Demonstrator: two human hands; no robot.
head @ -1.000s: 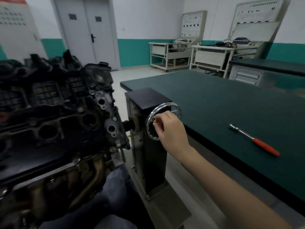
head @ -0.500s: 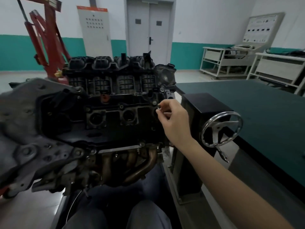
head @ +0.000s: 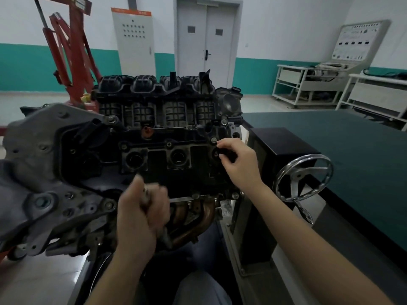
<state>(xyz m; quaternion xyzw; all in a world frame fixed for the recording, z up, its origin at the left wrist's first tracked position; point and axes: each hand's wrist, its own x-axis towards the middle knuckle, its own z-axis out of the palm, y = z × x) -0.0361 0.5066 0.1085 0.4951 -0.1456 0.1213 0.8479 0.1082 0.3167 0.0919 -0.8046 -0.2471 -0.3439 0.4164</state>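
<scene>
A dark car engine hangs on a stand in front of me, its valve cover with round plug holes facing me. My right hand reaches to the cover's right end and pinches a small dark part at the rightmost hole. My left hand is raised in front of the engine's lower middle, blurred, and grips a slim metal tool in its fist. The stand's black box carries a chrome handwheel to the right of my right hand.
A green-topped workbench runs along the right. A red engine hoist stands behind the engine at the left. A grey cabinet, a double door and white training benches line the far wall. My legs are under the engine.
My right hand left the handwheel, moved to the engine's right end and now pinches a part there. My left hand has come up into view with a tool. My view swung left.
</scene>
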